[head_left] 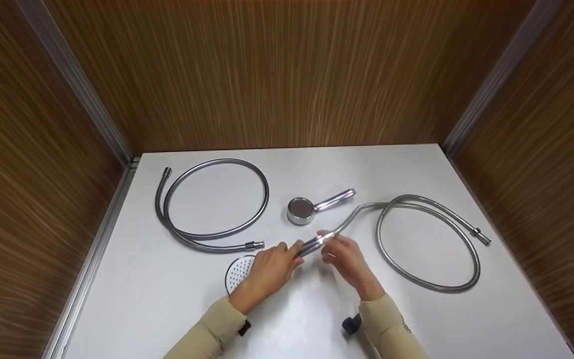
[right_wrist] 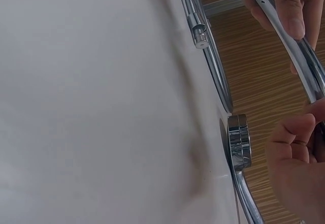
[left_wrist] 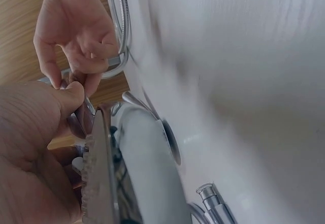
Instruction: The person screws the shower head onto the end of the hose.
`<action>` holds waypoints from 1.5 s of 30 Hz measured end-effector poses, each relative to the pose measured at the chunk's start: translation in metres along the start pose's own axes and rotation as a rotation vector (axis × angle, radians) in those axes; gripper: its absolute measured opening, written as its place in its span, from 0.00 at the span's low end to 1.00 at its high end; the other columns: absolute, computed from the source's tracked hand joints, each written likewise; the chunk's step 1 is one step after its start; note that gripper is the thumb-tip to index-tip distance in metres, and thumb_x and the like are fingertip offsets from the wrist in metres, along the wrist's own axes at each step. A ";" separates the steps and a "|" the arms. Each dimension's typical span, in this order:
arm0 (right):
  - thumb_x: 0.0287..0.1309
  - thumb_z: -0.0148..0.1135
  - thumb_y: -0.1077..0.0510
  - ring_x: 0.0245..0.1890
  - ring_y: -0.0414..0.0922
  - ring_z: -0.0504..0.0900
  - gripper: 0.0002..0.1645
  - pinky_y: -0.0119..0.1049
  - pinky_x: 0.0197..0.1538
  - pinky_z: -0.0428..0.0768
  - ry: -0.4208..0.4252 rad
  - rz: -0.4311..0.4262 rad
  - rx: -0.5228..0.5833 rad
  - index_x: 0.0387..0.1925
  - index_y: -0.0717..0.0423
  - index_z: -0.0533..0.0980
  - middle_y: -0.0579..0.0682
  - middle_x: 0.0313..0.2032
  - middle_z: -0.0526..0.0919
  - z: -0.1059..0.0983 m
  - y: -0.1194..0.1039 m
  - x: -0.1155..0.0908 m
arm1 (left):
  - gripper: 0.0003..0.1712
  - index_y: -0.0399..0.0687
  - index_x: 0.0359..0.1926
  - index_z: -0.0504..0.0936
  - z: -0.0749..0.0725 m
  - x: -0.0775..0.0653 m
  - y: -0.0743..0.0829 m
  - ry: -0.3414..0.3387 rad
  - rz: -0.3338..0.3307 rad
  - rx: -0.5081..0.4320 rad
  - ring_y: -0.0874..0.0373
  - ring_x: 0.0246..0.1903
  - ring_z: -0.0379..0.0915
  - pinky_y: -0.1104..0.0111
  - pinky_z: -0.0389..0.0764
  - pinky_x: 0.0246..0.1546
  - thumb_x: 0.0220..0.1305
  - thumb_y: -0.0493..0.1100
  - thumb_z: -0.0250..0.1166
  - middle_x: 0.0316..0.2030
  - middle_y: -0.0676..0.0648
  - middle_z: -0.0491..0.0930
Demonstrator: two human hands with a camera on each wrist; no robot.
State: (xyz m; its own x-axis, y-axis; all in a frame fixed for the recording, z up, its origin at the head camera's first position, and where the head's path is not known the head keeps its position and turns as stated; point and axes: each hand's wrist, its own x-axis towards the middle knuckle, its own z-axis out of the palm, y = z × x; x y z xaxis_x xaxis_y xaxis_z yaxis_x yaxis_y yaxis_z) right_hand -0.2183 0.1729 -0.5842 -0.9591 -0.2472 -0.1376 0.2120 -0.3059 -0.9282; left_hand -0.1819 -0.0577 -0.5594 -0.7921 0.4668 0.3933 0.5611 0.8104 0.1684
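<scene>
Head view: left hand (head_left: 269,267) grips a shower head (head_left: 237,273) by its handle (head_left: 309,247), probably to steady it above the desk (head_left: 137,299); right hand (head_left: 345,257) pinches the hose (head_left: 378,234) at the handle's tip, seemingly keeping both in line. Second head (head_left: 300,210) lies beyond.

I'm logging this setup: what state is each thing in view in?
White-faced shower head: held in left hand, meeting right hose, tightness unclear.
Other shower head: lying down, no hose attached.
Right hose: loosely looped, far end free.
Left hose: looped, both ends free.
Right hand: pinching right hose's end.
</scene>
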 end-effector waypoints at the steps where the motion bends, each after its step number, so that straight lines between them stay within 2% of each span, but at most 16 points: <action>1: 0.73 0.56 0.65 0.31 0.40 0.76 0.18 0.31 0.35 0.75 0.001 -0.002 -0.001 0.58 0.69 0.79 0.44 0.34 0.82 0.000 0.000 0.000 | 0.22 0.52 0.64 0.80 0.000 0.000 0.000 0.000 0.000 -0.001 0.53 0.22 0.78 0.63 0.75 0.21 0.76 0.55 0.63 0.28 0.47 0.79; 8: 0.75 0.58 0.62 0.31 0.39 0.74 0.11 0.30 0.35 0.76 0.007 -0.009 -0.055 0.52 0.63 0.81 0.44 0.34 0.80 0.000 0.001 0.000 | 0.23 0.52 0.64 0.80 -0.001 0.000 0.000 -0.012 -0.009 -0.015 0.53 0.22 0.77 0.63 0.74 0.20 0.76 0.55 0.64 0.28 0.46 0.80; 17: 0.75 0.61 0.61 0.30 0.40 0.75 0.07 0.31 0.35 0.76 0.052 -0.003 -0.049 0.46 0.58 0.82 0.45 0.35 0.81 0.000 0.001 -0.001 | 0.22 0.52 0.64 0.80 -0.002 0.001 0.001 -0.016 -0.005 -0.021 0.53 0.22 0.77 0.64 0.74 0.20 0.75 0.54 0.64 0.28 0.47 0.79; 21: 0.75 0.59 0.60 0.30 0.40 0.75 0.09 0.31 0.35 0.76 0.039 0.006 -0.041 0.50 0.58 0.81 0.44 0.34 0.81 0.000 0.001 -0.001 | 0.23 0.52 0.64 0.79 -0.003 0.002 0.001 -0.020 -0.004 -0.016 0.53 0.22 0.76 0.64 0.74 0.21 0.76 0.54 0.64 0.28 0.47 0.79; 25: 0.75 0.57 0.61 0.29 0.39 0.75 0.12 0.32 0.35 0.75 0.015 0.010 0.021 0.54 0.57 0.81 0.43 0.34 0.82 -0.001 0.000 -0.002 | 0.22 0.52 0.64 0.80 -0.002 0.002 0.001 -0.021 -0.005 -0.006 0.54 0.22 0.76 0.64 0.74 0.20 0.75 0.54 0.64 0.28 0.47 0.80; 29: 0.75 0.57 0.62 0.28 0.40 0.75 0.14 0.32 0.35 0.75 0.018 0.006 0.061 0.55 0.62 0.80 0.45 0.34 0.83 -0.002 0.000 -0.002 | 0.22 0.52 0.64 0.80 -0.001 0.002 0.000 -0.019 -0.008 -0.009 0.53 0.22 0.76 0.64 0.74 0.20 0.75 0.54 0.65 0.28 0.46 0.80; 32: 0.75 0.58 0.62 0.29 0.40 0.74 0.16 0.32 0.35 0.75 0.025 -0.001 0.035 0.57 0.67 0.78 0.45 0.32 0.80 -0.003 0.000 -0.002 | 0.22 0.52 0.63 0.81 -0.001 0.002 0.000 -0.007 -0.011 -0.004 0.53 0.22 0.77 0.63 0.74 0.20 0.75 0.54 0.65 0.28 0.47 0.79; 36: 0.76 0.59 0.61 0.30 0.40 0.74 0.17 0.32 0.35 0.75 0.027 -0.007 -0.007 0.58 0.68 0.77 0.45 0.33 0.78 -0.003 0.000 -0.001 | 0.22 0.52 0.63 0.81 0.000 0.001 0.000 0.005 -0.015 -0.002 0.53 0.22 0.77 0.62 0.75 0.21 0.74 0.54 0.65 0.28 0.47 0.79; 40: 0.77 0.59 0.60 0.30 0.40 0.74 0.12 0.32 0.35 0.76 0.039 -0.009 -0.016 0.53 0.64 0.79 0.47 0.36 0.79 -0.003 0.001 0.001 | 0.22 0.52 0.64 0.81 0.000 0.002 0.000 -0.002 -0.017 -0.014 0.53 0.22 0.77 0.63 0.75 0.21 0.74 0.53 0.65 0.28 0.47 0.79; 45: 0.76 0.59 0.61 0.28 0.40 0.73 0.06 0.31 0.33 0.74 0.069 -0.006 0.008 0.44 0.58 0.81 0.45 0.31 0.77 0.000 0.002 0.003 | 0.22 0.52 0.64 0.80 -0.002 0.002 0.000 -0.005 -0.014 -0.017 0.53 0.22 0.77 0.63 0.75 0.21 0.75 0.53 0.65 0.28 0.47 0.79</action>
State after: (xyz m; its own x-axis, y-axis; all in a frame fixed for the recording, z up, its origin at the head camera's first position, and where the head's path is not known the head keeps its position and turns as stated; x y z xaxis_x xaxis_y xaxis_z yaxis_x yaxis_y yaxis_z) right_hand -0.2209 0.1719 -0.5865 -0.9710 -0.1812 -0.1561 0.2076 -0.3147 -0.9262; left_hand -0.1829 -0.0574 -0.5572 -0.8011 0.4574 0.3860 0.5540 0.8107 0.1891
